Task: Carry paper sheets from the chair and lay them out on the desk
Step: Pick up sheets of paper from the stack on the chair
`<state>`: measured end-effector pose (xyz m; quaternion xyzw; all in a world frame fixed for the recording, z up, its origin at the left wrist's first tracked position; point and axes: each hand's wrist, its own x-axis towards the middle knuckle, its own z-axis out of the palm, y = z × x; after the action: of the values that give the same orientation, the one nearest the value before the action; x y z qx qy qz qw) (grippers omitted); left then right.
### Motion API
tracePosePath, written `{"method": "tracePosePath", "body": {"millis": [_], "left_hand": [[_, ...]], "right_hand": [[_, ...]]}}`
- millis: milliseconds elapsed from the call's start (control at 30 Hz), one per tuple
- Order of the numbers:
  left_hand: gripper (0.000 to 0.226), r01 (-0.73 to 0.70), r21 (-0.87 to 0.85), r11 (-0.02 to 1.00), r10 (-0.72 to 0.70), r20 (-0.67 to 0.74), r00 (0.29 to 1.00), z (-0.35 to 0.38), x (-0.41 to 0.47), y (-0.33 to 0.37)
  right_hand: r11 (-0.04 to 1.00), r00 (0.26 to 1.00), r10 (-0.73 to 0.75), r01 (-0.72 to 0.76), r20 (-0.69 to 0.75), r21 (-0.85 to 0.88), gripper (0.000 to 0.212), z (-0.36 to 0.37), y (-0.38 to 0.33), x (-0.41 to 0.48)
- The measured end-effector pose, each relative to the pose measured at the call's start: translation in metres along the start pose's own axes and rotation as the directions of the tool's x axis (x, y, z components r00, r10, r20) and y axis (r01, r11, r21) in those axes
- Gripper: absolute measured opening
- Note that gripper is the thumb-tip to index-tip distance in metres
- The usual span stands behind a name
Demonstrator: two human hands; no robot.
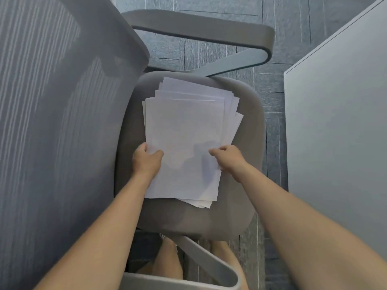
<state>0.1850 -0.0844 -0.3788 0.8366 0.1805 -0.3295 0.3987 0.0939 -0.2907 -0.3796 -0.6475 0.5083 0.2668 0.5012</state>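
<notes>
Head view, looking straight down. A loose, fanned stack of white paper sheets lies on the grey seat of the chair, edges misaligned, with several corners sticking out at the far and right sides. The mesh backrest fills the left of the view; one armrest crosses the top.

Left hand: pinches the left edge of the stack, thumb on top, fingers tucked under the paper and out of sight.
Right hand: fingers curled onto the right edge, gripping it. How many sheets each hand has caught cannot be told.

The near part of the stack looks slightly raised or bowed between the hands; whether it has cleared the seat is unclear.

The desk shows as a pale surface at the right, well apart from the stack, and no paper shows on the visible part.

Progress, as judged: at the pick-up step. All visible sheets are on the chair. The lift, the carry to the desk and the whole laying-out remain
</notes>
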Motion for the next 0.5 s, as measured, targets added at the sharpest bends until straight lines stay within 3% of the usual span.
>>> {"method": "tracePosePath", "body": {"millis": [167,300,400,500], "left_hand": [[0.012,0.002,-0.004,1.0,-0.002,-0.002,1.0,-0.004,0.002,0.001],[0.015,0.037,0.017,0.999,-0.037,0.009,0.999,-0.002,-0.002,-0.001],[0.062,0.111,0.025,0.994,-0.111,-0.021,0.994,-0.003,0.001,-0.003],[0.07,0.124,0.004,0.992,-0.124,-0.009,0.992,-0.006,0.001,-0.002]], "right_hand": [[0.998,0.998,0.03,-0.026,-0.055,0.065,0.036,0.005,-0.006,-0.001],[0.998,0.996,0.033,-0.028,-0.079,0.059,0.034,0.014,-0.012,0.0],[0.997,0.997,0.021,-0.016,-0.068,0.079,0.032,0.019,-0.015,0.003],[0.997,0.992,0.05,-0.043,-0.12,0.06,0.021,0.025,-0.022,0.005]]}}
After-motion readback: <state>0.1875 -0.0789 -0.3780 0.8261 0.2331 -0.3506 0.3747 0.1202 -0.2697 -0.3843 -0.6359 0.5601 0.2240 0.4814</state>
